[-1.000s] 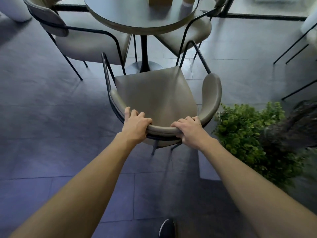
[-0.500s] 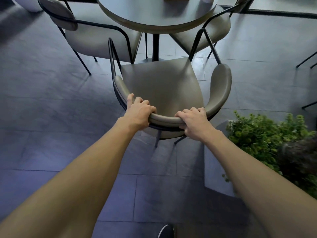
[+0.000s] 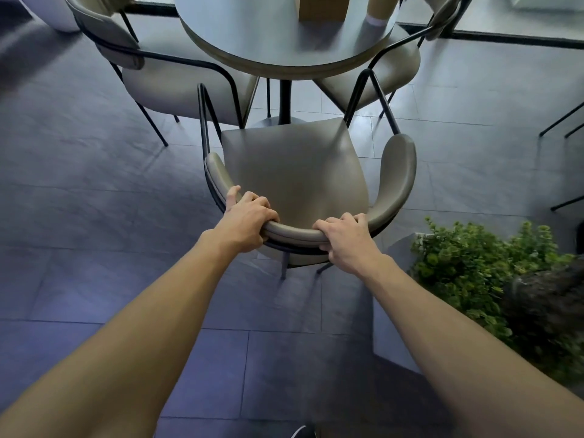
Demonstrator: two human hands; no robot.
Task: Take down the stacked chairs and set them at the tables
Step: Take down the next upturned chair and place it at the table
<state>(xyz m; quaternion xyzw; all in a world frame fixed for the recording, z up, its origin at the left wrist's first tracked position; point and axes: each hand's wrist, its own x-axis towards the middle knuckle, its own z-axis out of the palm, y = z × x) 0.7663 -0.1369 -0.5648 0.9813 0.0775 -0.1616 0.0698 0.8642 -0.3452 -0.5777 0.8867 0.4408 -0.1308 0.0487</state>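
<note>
- The left hand (image 3: 246,222) is gripping the curved backrest of the chair (image 3: 294,172), with its fingers curling over the top of the pad and one outer finger sticking up.
- The right hand (image 3: 344,241) is gripping the same backrest further to the right, with its fingers wrapping over the top and its thumb pressing on the near side.
- The chair is facing the round table (image 3: 252,49), and the front edge of its seat is lying close to the foot of the table's black post (image 3: 284,96).
- I cannot tell whether the chair's legs are touching the floor (image 3: 94,216).
- A second chair (image 3: 177,80) is standing at the table's left, and its black frame is reaching down just beside the held chair's left arm rail.
- A third chair (image 3: 392,71) is standing at the table's right, and its black legs are crossing close to the front right corner of the held seat.
- The gap between these two chairs is leaving little room on either side.
- A green plant (image 3: 467,270) is growing near the chair's right rear, close beside the right forearm.
- A brown box (image 3: 322,7) and a tan cup (image 3: 376,14) are sitting on the table's far part.
- Thin black legs (image 3: 562,121) of other furniture are showing at the right edge, well apart from the chair.
- The toe of a shoe (image 3: 303,433) is showing at the bottom edge.
</note>
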